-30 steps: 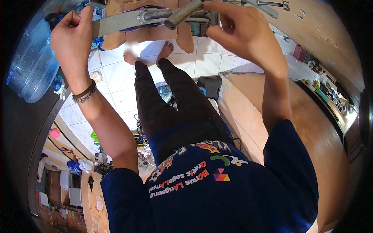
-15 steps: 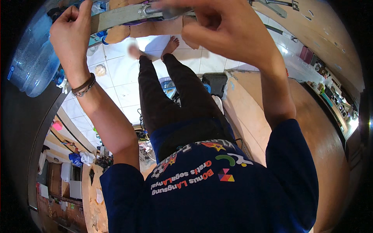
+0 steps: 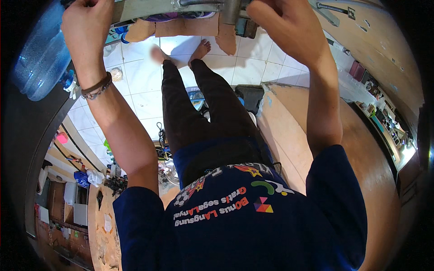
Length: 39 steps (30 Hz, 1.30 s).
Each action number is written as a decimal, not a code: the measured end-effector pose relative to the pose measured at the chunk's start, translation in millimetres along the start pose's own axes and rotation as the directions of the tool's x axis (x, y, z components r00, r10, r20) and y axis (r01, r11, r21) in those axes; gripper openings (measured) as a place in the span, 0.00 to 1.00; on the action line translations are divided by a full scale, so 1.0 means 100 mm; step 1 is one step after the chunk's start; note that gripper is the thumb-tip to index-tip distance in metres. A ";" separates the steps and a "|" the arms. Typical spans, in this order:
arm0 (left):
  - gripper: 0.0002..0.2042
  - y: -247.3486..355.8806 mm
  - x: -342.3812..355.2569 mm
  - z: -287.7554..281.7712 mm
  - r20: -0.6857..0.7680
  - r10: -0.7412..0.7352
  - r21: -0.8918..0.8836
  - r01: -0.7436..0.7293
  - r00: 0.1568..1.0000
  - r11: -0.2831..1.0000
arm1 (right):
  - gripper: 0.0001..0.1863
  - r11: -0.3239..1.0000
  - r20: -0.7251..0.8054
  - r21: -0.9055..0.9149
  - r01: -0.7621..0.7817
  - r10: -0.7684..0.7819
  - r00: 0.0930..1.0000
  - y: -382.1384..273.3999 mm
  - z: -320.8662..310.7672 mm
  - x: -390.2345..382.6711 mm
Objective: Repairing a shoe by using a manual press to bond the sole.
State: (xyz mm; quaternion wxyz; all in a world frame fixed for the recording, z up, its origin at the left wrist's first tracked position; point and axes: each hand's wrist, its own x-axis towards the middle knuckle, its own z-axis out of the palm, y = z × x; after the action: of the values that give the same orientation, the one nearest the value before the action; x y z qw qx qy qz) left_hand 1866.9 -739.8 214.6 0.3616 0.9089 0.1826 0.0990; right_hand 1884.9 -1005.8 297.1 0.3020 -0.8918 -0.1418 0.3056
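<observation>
A grey, flat bar point(image 3: 129, 11) runs along the top edge, with a dark rod point(image 3: 201, 2) and a grey metal cylinder point(image 3: 232, 12) at its right part. My left hand point(image 3: 86, 38), fingers curled, is closed at the bar's left end; its fingertips are partly cut off by the top edge. My right hand point(image 3: 294, 36) is just right of the cylinder with its fingers bent inward. What lies in those fingers is hidden, as the picture's edge cuts them off.
A large blue water bottle point(image 3: 43, 58) with a tap stands on the left by a dark surface point(image 3: 40, 131). Tan boards point(image 3: 185, 27) hang below the bar. My legs stand over white floor tiles point(image 3: 144, 81). A brown curved panel point(image 3: 357, 180) stretches along the right.
My right hand has moved right and slightly up, uncovering the cylinder. My left hand has risen slightly, and the bar sits higher in view.
</observation>
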 end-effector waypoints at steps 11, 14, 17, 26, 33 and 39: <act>0.21 -0.29 0.06 -0.03 -0.034 -0.005 0.067 0.007 0.999 0.998 | 0.16 0.948 -0.048 -0.245 0.205 -0.223 0.974 0.08 0.21 -0.22; 0.22 -0.38 0.05 0.01 -0.033 0.012 0.031 -0.011 0.999 0.999 | 0.16 0.944 -0.109 -0.320 0.087 -0.128 0.986 0.19 0.10 -0.21; 0.22 -0.29 0.05 0.01 -0.013 0.005 0.034 -0.005 1.000 0.999 | 0.22 0.927 -0.203 -0.302 0.224 -0.292 0.935 0.22 0.10 0.02; 0.20 -0.31 0.04 0.03 -0.044 -0.002 -0.061 -0.001 0.999 0.998 | 0.16 0.894 0.121 -0.297 0.335 -0.313 0.942 0.03 0.17 -0.04; 0.17 -0.14 0.00 0.11 -0.076 -0.005 -0.047 0.001 0.997 0.999 | 0.21 0.942 -0.095 -0.313 0.120 -0.157 0.983 0.12 -0.10 0.09; 0.17 -0.16 -0.02 0.00 -0.028 -0.117 -0.052 0.115 0.993 0.992 | 0.21 0.901 0.012 -0.294 0.318 -0.329 0.944 -0.10 0.09 -0.07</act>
State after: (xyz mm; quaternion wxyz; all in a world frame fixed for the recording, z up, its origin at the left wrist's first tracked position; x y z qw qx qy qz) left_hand 1861.3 -729.8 203.5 0.3866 0.8857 0.2381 0.0964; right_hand 1873.3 -996.8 300.7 0.2163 -0.8962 -0.3256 0.2097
